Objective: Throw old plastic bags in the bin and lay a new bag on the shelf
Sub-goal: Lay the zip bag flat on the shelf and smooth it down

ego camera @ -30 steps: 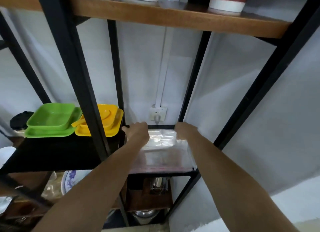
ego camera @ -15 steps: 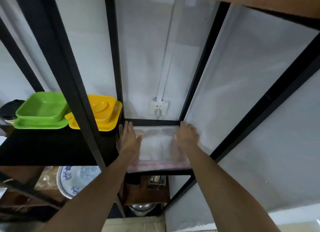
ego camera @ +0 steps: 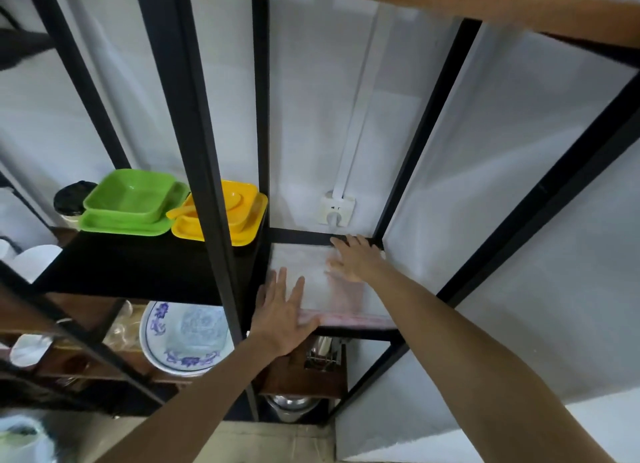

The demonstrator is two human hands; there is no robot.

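Observation:
A clear plastic bag (ego camera: 317, 282) with a pink strip along its near edge lies flat on the small right-hand shelf (ego camera: 301, 236) of the black metal rack. My left hand (ego camera: 282, 312) rests palm down on the bag's near left corner, fingers spread. My right hand (ego camera: 356, 260) presses flat on the bag's far right part, near the back rail. Neither hand grips anything. No bin is in view.
Green trays (ego camera: 130, 203) and yellow trays (ego camera: 225, 217) sit on the black shelf to the left. A wall socket (ego camera: 336, 210) is behind the bag. A blue-patterned plate (ego camera: 187, 338) and a steel pot (ego camera: 292, 405) sit on lower shelves. Black rack posts (ego camera: 204, 172) stand close by.
The bag was bunched under both hands at the shelf's back; now it lies spread flat. My left hand has slid toward the near edge, and my right hand stays at the back.

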